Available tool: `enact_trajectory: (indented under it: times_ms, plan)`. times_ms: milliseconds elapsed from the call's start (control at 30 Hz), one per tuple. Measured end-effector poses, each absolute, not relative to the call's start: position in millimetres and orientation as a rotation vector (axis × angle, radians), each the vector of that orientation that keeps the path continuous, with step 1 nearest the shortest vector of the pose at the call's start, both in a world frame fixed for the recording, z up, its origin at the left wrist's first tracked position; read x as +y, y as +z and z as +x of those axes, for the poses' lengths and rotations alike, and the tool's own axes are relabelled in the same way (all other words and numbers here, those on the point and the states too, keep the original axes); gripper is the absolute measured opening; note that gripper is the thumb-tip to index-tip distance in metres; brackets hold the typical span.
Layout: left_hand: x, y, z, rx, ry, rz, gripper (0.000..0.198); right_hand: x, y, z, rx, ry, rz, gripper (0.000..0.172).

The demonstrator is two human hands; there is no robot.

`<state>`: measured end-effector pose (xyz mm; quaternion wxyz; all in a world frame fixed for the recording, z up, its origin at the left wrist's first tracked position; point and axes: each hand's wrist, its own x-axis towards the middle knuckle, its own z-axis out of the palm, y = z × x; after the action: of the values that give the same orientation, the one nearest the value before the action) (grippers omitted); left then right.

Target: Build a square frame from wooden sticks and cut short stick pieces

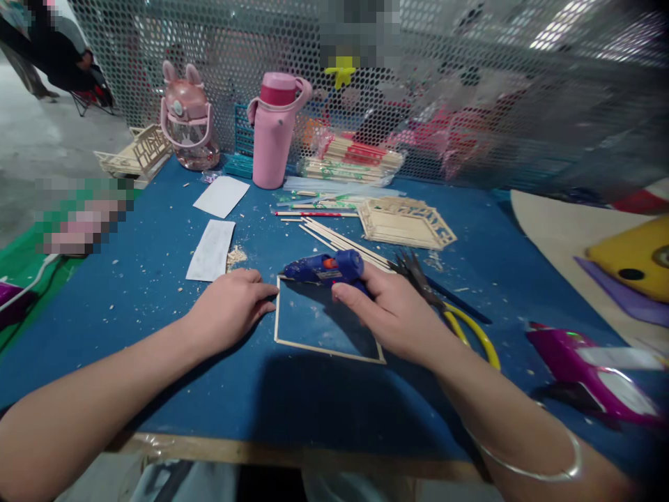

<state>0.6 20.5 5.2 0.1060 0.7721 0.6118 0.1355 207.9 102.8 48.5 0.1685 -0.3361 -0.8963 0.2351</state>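
Note:
In the head view, a square frame of thin wooden sticks [327,353] lies flat on the blue tabletop. My left hand [230,307] rests at its far left corner, thumb and finger drawn together against the side stick. A blue hot glue gun [313,268] is gripped in my right hand [391,307], its nozzle pointing left at that same corner. The gun and my right hand hide much of the frame's far and right sides. Behind the gun lie several loose wooden sticks [329,233]. Yellow-handled pliers [457,321] lie just right of my right hand.
Farther back are a wooden stick-built piece [402,226], bagged sticks [350,167], a pink bottle [274,139] and a clear drinking bottle [191,132]. White paper pieces [212,251] lie left. A purple tool [596,373] lies right. A perforated metal panel [444,90] rises behind.

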Motion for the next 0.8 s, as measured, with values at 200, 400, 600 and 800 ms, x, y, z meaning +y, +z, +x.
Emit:
enact_trajectory:
  times_ms: [200, 400, 600, 800]
  plan:
    - [20.3, 5.8, 0.4, 1.799, 0.392, 2.283, 0.027, 104.4, 43.9, 204.9, -2.56, 0.669, -0.955, 0.03]
    - [20.1, 5.3, 0.3, 1.788, 0.409, 2.286, 0.028, 105.3, 44.4, 205.4, -2.56, 0.68, -0.982, 0.031]
    - [20.5, 4.9, 0.2, 1.796, 0.405, 2.304, 0.027, 106.9, 44.1, 205.7, -2.566, 0.676, -0.986, 0.031]
    - [20.2, 5.1, -0.2, 1.803, 0.376, 2.291, 0.028, 107.5, 44.7, 208.2, -2.53, 0.622, -0.99, 0.033]
